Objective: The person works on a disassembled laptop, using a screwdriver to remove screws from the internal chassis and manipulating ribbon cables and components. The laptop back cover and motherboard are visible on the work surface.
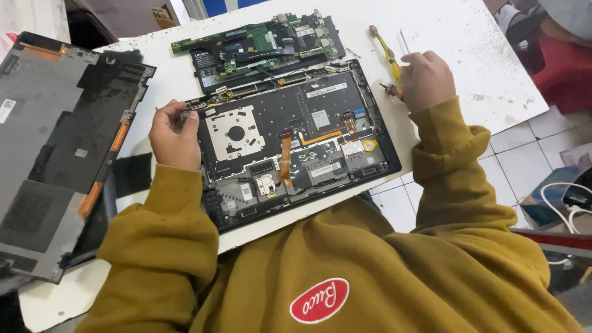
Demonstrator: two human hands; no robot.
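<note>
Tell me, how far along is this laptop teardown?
Well along. The bottom cover is off and lies aside, and the green circuit board sits outside the open laptop base. The left hand grips the base's corner; the right hand holds a yellow screwdriver. Orange ribbon cables remain inside.

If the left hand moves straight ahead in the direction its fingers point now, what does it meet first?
The left hand points right, at the opened laptop base. Its fingertips seem already at the base's upper-left hinge corner, so it would probably meet that first, though depth is unclear.

A white, speckled worktable (493, 55) stands on a pale tiled floor (524, 160), with white cables (570, 213) lying at the right.
</note>
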